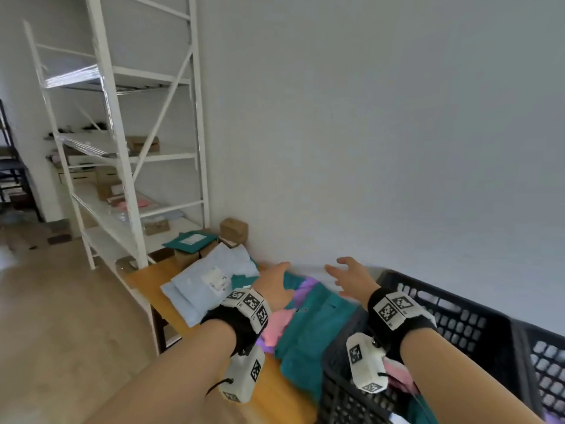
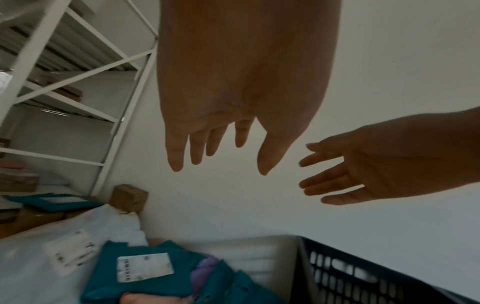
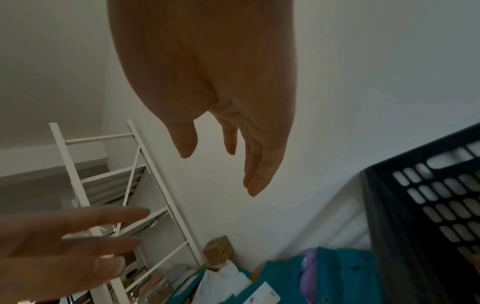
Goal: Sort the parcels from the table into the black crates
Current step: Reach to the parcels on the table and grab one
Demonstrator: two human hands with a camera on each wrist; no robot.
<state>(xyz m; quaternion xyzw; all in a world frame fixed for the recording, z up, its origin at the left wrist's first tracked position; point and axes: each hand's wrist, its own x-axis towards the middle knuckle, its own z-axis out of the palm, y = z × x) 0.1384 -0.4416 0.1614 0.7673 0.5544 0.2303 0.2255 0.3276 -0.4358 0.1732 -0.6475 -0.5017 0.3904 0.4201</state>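
Soft parcels lie heaped on the wooden table (image 1: 146, 283): teal bags (image 1: 318, 319), a pink bag (image 1: 279, 327), a purple one (image 1: 302, 289) and pale blue labelled mailers (image 1: 201, 286). A white padded parcel (image 1: 318, 275) lies against the wall beside the black crate (image 1: 477, 328). My left hand (image 1: 275, 283) hovers over the teal pile, fingers straight and empty. My right hand (image 1: 348, 278) hovers with spread fingers over the white parcel, holding nothing. The left wrist view shows the left hand (image 2: 221, 148), the right hand (image 2: 345, 174) and a labelled teal bag (image 2: 145, 273). The right hand (image 3: 228, 156) hangs empty in its wrist view.
The crate (image 3: 426, 205) holds pink and teal bags (image 1: 400, 377). A second black crate (image 1: 547, 368) stands to its right. Brown boxes (image 1: 234, 229) and a teal mailer (image 1: 191, 241) sit at the table's far end. A white shelf rack (image 1: 128, 154) stands on the left, the white wall behind.
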